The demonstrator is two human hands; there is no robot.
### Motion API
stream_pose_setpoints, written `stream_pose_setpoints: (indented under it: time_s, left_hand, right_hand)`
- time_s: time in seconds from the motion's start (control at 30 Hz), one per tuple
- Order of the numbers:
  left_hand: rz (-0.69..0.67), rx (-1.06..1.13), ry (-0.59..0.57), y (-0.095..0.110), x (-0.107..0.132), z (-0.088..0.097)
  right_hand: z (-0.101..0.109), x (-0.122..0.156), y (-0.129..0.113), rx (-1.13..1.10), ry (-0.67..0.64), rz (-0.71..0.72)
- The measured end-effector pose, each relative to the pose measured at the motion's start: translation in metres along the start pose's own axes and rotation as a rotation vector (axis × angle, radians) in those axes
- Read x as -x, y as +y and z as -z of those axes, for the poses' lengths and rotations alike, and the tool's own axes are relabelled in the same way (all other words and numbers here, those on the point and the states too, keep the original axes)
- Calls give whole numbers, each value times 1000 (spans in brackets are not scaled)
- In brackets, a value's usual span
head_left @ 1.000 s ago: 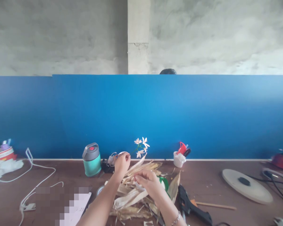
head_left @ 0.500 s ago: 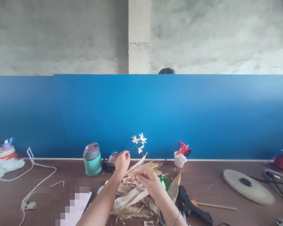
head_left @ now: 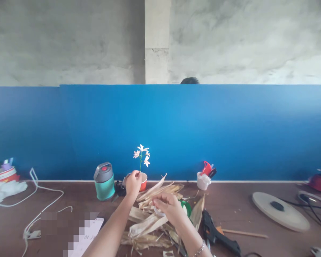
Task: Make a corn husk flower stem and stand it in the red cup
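My left hand point(head_left: 133, 184) pinches the green stem of a sprig of pale artificial flowers point(head_left: 141, 154), which stands upright against the blue partition. Right behind that hand is a red and white paper cup point(head_left: 143, 181), partly covered by it. My right hand point(head_left: 167, 207) hovers over a heap of dried corn husks point(head_left: 147, 225), thumb and fingers curled together. Something whitish shows below its fingertips, too unclear to name. A green roll point(head_left: 186, 207) peeks out beside the right wrist.
A teal flask point(head_left: 105, 182) stands left of the husks. On the right lie a black glue gun point(head_left: 220, 233), a wooden stick point(head_left: 244, 233) and a round pale disc point(head_left: 280, 212). A white cup of tools point(head_left: 203, 181) stands by the blue partition point(head_left: 230, 135). White cable point(head_left: 42, 210) trails at left.
My left hand has moved left with the flower sprig, which has turned from leaning right to upright. The paper cup behind it has come into view. My right hand stays about where it was.
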State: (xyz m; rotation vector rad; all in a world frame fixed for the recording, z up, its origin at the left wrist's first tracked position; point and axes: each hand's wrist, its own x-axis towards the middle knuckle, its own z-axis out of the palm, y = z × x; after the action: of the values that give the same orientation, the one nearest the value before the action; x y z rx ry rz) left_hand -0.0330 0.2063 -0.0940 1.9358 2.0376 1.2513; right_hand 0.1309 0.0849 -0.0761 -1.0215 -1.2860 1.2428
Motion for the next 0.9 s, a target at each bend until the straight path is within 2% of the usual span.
stream_pose_setpoints:
  time_s: [0.23, 0.47, 0.9]
  left_hand:
    - [20, -61, 8, -1, -1, 2]
    - [-4, -117, -33, 4, -2, 5]
    - [-15, -103, -37, 2, -4, 3]
  right_hand:
    - [0, -1, 2, 1, 2, -3]
    - [0, -1, 4, 4, 12, 5]
    - [0, -1, 3, -15, 8, -11]
